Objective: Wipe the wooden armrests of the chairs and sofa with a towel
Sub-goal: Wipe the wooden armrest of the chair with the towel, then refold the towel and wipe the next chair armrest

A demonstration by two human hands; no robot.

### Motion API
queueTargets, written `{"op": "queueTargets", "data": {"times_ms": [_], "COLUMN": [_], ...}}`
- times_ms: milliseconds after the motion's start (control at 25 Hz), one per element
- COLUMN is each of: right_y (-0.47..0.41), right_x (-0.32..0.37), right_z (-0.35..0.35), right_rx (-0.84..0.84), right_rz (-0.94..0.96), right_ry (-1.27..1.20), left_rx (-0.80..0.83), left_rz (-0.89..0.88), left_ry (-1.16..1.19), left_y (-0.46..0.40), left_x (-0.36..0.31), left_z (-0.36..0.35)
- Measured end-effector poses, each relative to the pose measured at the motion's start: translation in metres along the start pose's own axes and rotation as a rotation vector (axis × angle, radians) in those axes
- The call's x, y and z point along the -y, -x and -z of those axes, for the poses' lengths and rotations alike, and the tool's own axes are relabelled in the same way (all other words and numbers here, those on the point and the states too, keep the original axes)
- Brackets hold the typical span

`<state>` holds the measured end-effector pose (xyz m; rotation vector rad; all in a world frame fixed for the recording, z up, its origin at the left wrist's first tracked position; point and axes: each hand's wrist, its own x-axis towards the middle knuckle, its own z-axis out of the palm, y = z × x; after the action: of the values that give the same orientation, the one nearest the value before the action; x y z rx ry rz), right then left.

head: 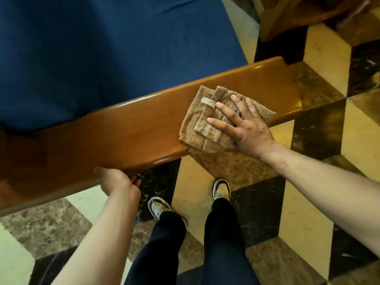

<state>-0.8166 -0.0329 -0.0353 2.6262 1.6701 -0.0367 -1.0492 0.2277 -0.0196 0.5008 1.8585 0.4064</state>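
A wide glossy wooden armrest [123,132] runs across the view from lower left to upper right. A folded tan towel [197,120] lies flat on its right part, hanging slightly over the near edge. My right hand [244,124] presses down on the towel, palm flat and fingers spread. My left hand [117,182] grips the near edge of the armrest from below, fingers curled under the wood.
A blue seat cushion [102,48] fills the area beyond the armrest. Another wooden piece of furniture [298,15] stands at the top right. Below is a patterned marble floor [308,202], with my shoes [221,189] close to the armrest.
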Motion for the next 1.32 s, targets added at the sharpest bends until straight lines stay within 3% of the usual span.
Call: {"op": "queueTargets", "data": {"times_ms": [240, 400, 520, 600, 680, 760, 880, 960, 1080, 1160, 1320], "right_y": [0.045, 0.077, 0.101, 0.107, 0.103, 0.095, 0.081, 0.067, 0.039, 0.023, -0.030], "right_x": [-0.094, -0.117, -0.080, -0.032, 0.015, 0.051, 0.076, 0.089, 0.118, 0.149, 0.272], "right_z": [0.000, -0.005, -0.007, 0.003, 0.019, 0.041, 0.077, 0.103, 0.137, 0.159, 0.190], "right_rx": [0.100, -0.010, -0.117, -0.095, 0.006, 0.074, 0.054, 0.066, 0.460, 0.733, 0.815], "right_rz": [-0.144, -0.352, -0.773, -1.035, -1.068, -0.871, -0.738, -0.807, -1.015, -0.999, -0.756], "right_ry": [0.049, -0.069, -0.423, -0.700, -0.892, -0.994, -1.279, -1.446, -1.701, -1.853, -1.850], "left_rx": [0.115, 0.231, 0.482, 0.714, 0.916, 0.999, 0.965, 0.961, 0.923, 0.868, 0.628], "left_rz": [0.092, 0.072, 0.086, 0.102, 0.079, 0.011, -0.064, -0.045, -0.050, -0.046, -0.160], "left_ry": [-0.060, -0.186, -0.429, -0.566, -0.637, -0.579, -0.410, -0.350, -0.313, -0.249, -0.009], "left_y": [0.081, 0.127, 0.160, 0.177, 0.186, 0.182, 0.164, 0.158, 0.153, 0.153, 0.117], "left_x": [0.068, 0.109, 0.140, 0.153, 0.152, 0.140, 0.105, 0.071, 0.028, 0.007, -0.040], "left_z": [-0.080, -0.116, -0.128, -0.123, -0.112, -0.097, -0.061, -0.026, 0.041, 0.083, 0.201]}}
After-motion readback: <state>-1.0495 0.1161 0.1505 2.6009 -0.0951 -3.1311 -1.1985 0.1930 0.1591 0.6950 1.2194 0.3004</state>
